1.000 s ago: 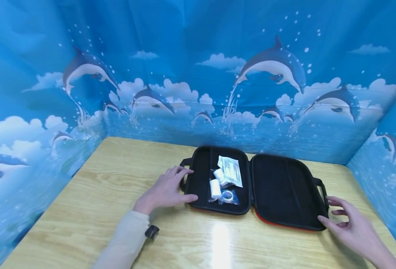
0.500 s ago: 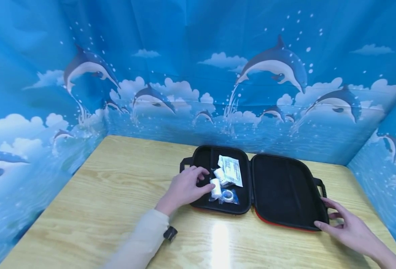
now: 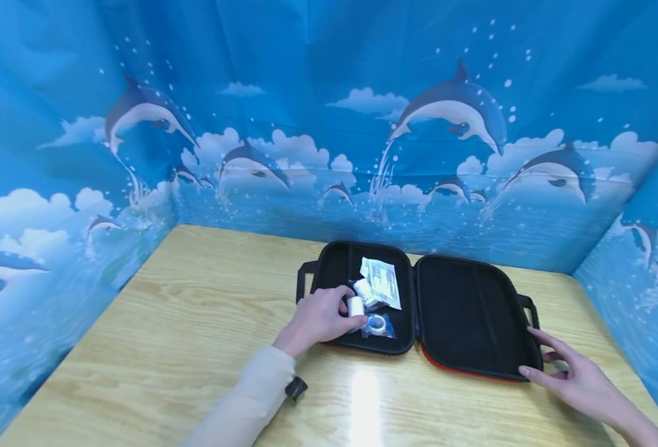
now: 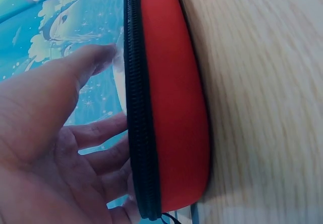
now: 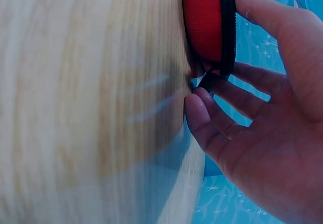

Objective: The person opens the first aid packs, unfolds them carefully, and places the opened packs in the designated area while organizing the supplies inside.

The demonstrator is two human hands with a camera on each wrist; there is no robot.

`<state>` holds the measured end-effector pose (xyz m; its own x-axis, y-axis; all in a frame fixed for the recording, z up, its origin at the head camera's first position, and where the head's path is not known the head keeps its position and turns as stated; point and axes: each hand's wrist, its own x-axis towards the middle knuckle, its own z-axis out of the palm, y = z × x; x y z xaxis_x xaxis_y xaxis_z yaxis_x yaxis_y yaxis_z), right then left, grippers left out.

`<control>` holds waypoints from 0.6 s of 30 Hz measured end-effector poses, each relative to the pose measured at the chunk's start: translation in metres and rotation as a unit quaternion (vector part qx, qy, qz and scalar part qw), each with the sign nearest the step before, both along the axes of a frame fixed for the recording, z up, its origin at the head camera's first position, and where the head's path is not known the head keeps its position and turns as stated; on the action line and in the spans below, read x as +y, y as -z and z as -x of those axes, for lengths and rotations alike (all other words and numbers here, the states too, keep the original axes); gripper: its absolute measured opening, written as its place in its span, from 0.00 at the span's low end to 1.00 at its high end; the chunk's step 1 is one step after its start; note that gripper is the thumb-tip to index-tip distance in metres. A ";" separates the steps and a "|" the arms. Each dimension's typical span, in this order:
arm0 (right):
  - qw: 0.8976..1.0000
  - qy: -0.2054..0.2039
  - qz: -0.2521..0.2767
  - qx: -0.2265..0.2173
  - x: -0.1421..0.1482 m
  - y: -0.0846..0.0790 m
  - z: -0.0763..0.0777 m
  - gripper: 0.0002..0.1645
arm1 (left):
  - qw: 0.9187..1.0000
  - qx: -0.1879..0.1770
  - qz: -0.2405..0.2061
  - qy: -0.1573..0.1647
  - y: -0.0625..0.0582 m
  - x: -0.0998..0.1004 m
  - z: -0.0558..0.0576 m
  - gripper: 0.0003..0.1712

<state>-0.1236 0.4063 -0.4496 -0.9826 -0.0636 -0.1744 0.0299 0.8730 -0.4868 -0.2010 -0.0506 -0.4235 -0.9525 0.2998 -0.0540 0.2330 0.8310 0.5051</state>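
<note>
Nothing can be read: print on the flat white rectangular packet (image 3: 383, 282), at left in the black-lined red case (image 3: 333, 267), is too small.

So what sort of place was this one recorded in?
Probably a staged recording corner, though that's a guess: a dolphin-print backdrop hangs behind and at both sides of a wood-grain table, on which an open black-lined case lies.
</note>
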 end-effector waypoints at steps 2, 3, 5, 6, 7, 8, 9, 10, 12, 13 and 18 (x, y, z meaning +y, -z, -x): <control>1.000 0.001 0.001 -0.001 0.000 0.000 0.000 0.51 | 1.000 0.002 -0.007 0.001 0.001 0.000 0.000 0.33; 1.000 0.001 0.002 0.000 0.000 0.001 0.000 0.51 | 1.000 0.002 -0.016 0.001 0.001 0.000 0.001 0.33; 1.000 0.002 0.004 0.002 0.000 0.001 0.000 0.50 | 0.999 0.001 -0.036 -0.002 0.001 0.000 0.001 0.32; 1.000 0.001 0.006 0.004 0.000 0.001 0.000 0.50 | 0.999 0.003 -0.049 -0.003 0.002 0.000 0.001 0.32; 1.000 0.001 0.009 0.004 -0.001 0.001 0.000 0.50 | 0.998 0.004 -0.064 -0.007 0.001 -0.001 0.002 0.31; 1.000 0.000 0.010 0.004 -0.001 0.001 0.000 0.50 | 0.997 0.005 -0.080 -0.012 0.001 -0.001 0.002 0.31; 1.000 -0.003 0.012 0.004 -0.001 0.001 0.000 0.50 | 0.995 0.006 -0.095 -0.018 0.001 -0.002 0.002 0.31; 1.000 -0.003 0.013 0.003 -0.001 0.000 0.000 0.50 | 0.994 0.012 -0.104 -0.026 0.001 -0.003 0.003 0.31; 1.000 -0.004 0.017 0.000 0.000 0.000 0.000 0.50 | 0.992 0.032 -0.117 -0.040 0.000 -0.006 0.005 0.32; 1.000 -0.003 0.017 -0.003 0.000 0.000 0.001 0.50 | 0.991 0.042 -0.117 -0.052 -0.001 -0.007 0.005 0.31; 1.000 0.005 0.028 -0.006 0.000 0.001 -0.001 0.51 | 0.988 0.081 -0.072 -0.106 -0.002 -0.009 0.007 0.32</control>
